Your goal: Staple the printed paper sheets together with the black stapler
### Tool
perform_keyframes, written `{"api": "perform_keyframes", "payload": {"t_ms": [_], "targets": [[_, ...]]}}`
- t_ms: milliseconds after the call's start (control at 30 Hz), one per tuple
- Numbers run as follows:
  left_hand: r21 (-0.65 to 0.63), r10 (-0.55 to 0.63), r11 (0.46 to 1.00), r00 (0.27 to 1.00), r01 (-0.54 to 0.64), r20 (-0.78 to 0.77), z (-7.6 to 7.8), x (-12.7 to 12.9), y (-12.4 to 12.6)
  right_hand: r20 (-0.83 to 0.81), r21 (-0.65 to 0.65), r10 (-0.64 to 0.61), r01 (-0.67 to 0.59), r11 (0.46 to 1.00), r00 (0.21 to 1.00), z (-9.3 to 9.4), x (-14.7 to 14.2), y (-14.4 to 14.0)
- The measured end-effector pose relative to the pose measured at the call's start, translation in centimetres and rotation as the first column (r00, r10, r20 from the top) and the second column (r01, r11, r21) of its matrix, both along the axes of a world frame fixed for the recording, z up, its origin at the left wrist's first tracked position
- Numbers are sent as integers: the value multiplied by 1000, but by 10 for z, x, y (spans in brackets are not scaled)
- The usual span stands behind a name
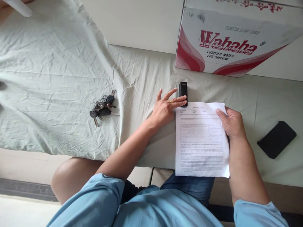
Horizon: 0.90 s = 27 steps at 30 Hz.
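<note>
A black stapler point(183, 89) stands at the top left corner of a printed white sheet of paper point(201, 143). My left hand point(165, 107) rests its outstretched fingertips on the stapler, the other fingers spread above the cloth. A ring shows on one finger. The stapler's jaw is hidden, so I cannot tell whether the paper's corner is between its halves. My right hand point(233, 123) pinches the sheet at its upper right edge, thumb on top and fingers underneath out of sight. The sheet's lower end hangs past the near edge of the covered surface.
A bunch of keys point(103, 107) lies left on the wrinkled pale green cloth point(59, 82). At the right is a black phone-like slab point(276, 139). A Wahaha water carton point(227, 41) stands behind the stapler. Part of another person's hand and a white object point(20, 7) show top left.
</note>
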<state>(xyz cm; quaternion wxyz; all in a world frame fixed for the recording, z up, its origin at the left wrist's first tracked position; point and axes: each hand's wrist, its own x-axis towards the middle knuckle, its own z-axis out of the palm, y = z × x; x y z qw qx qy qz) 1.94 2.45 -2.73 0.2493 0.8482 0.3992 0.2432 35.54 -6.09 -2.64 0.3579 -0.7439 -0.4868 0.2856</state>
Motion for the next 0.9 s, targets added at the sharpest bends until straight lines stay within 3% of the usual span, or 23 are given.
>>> {"api": "perform_keyframes", "payload": {"t_ms": [167, 233, 333, 433, 533, 633, 733, 800, 900], "targets": [[-35, 3, 999, 998, -1, 67, -8, 0, 1, -31, 71, 31, -29, 997, 999, -1, -3, -2], [-56, -40, 997, 982, 52, 185, -18, -4, 6, -102, 106, 67, -57, 993, 993, -2, -4, -4], [-108, -90, 983, 899, 150, 428, -31, -9, 14, -274, 111, 118, -90, 990, 955, 0, -5, -8], [-218, 47, 971, 815, 98, 578, -33, -11, 17, -472, 93, 108, -73, 993, 875, 2, -8, -13], [-352, 227, 936, 759, 3, 610, -22, -11, 15, -581, 132, 10, 82, 988, 814, 3, -11, -13], [-474, 264, 880, 784, 43, 561, -6, -12, 12, -576, 230, -58, 230, 946, 815, -2, -12, -7], [-474, 115, 863, 845, 177, 523, 4, -12, 10, -530, 329, -83, 295, 897, 844, -10, -12, 0], [-466, 28, 854, 875, 231, 483, 5, -12, 10, -502, 366, -89, 305, 879, 860, -15, -13, 2], [-492, 54, 849, 895, 192, 443, 1, -11, 12, -473, 385, -77, 285, 878, 878, -20, -13, 1]]}}
